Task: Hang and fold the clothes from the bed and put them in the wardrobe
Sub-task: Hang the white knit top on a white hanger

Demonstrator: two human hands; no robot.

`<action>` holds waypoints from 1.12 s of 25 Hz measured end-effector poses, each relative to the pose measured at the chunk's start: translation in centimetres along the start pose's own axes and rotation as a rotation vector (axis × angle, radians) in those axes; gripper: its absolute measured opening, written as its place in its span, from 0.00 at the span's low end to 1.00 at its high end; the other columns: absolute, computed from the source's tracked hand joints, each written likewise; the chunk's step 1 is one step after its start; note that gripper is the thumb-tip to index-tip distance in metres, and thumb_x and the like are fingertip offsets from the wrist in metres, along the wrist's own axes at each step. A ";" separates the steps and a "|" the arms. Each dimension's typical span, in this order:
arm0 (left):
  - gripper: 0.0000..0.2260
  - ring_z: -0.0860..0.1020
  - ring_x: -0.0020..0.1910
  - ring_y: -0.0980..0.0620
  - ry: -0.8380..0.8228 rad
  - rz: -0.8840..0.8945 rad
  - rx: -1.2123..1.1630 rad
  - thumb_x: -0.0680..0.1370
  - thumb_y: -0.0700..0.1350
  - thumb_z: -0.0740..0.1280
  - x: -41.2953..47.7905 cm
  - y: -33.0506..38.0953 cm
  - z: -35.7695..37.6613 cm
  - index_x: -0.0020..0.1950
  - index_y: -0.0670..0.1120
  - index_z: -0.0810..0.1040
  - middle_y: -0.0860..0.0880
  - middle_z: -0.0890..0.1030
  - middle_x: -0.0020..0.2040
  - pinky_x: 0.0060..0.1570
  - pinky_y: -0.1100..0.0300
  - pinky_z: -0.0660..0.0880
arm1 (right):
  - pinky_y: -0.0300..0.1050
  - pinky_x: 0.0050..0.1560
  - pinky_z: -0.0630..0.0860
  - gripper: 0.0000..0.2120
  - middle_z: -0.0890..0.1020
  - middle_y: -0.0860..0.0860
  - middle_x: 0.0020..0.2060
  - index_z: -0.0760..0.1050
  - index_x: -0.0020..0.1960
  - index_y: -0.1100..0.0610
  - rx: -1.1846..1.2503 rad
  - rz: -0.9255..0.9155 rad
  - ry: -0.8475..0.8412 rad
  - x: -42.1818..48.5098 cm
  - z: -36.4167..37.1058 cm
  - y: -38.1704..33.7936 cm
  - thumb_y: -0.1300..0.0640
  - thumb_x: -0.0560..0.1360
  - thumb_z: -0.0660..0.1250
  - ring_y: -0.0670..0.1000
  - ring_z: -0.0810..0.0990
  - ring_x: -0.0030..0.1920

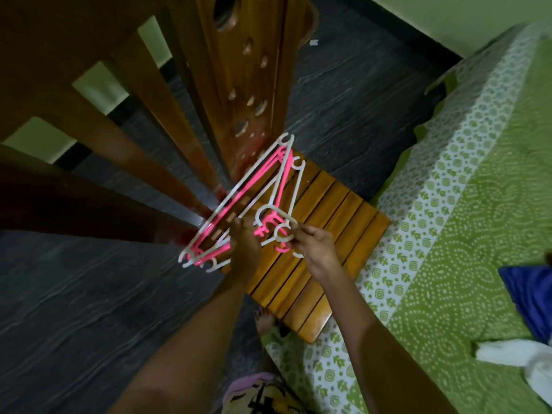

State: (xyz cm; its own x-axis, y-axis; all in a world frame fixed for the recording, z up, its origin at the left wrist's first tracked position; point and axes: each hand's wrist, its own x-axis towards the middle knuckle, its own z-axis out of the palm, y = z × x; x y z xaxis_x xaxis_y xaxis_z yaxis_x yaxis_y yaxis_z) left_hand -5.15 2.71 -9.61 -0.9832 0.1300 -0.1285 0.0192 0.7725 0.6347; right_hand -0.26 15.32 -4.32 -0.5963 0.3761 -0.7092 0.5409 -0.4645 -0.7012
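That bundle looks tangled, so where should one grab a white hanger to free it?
By its hook, from the bed side, where the right hand pinches one. The hooks stick out clear; the triangular frames are interlaced and gripped by the left hand, so tugging there would probably drag others.

Dim room. Dark grey streaked floor (74, 294). Pale green wall (448, 13). Wooden chair (328, 234) with slatted seat and carved back, just beside bed (448, 204) in green-white patterned sheet.
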 end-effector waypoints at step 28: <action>0.14 0.75 0.50 0.43 0.056 0.266 -0.140 0.82 0.46 0.55 -36.6 23.9 -0.9 0.50 0.41 0.78 0.43 0.79 0.48 0.50 0.52 0.62 | 0.50 0.47 0.66 0.28 0.79 0.54 0.44 0.76 0.52 0.58 -1.145 -0.990 0.332 -27.0 -32.4 3.4 0.40 0.78 0.44 0.57 0.76 0.46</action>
State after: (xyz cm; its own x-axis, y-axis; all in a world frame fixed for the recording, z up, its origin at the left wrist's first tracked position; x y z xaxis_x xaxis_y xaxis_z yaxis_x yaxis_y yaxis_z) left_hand 31.10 15.85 10.89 -0.9555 0.2789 0.0959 0.2559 0.6223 0.7398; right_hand 36.89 29.61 10.05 -0.9076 0.3788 0.1809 0.2646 0.8508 -0.4541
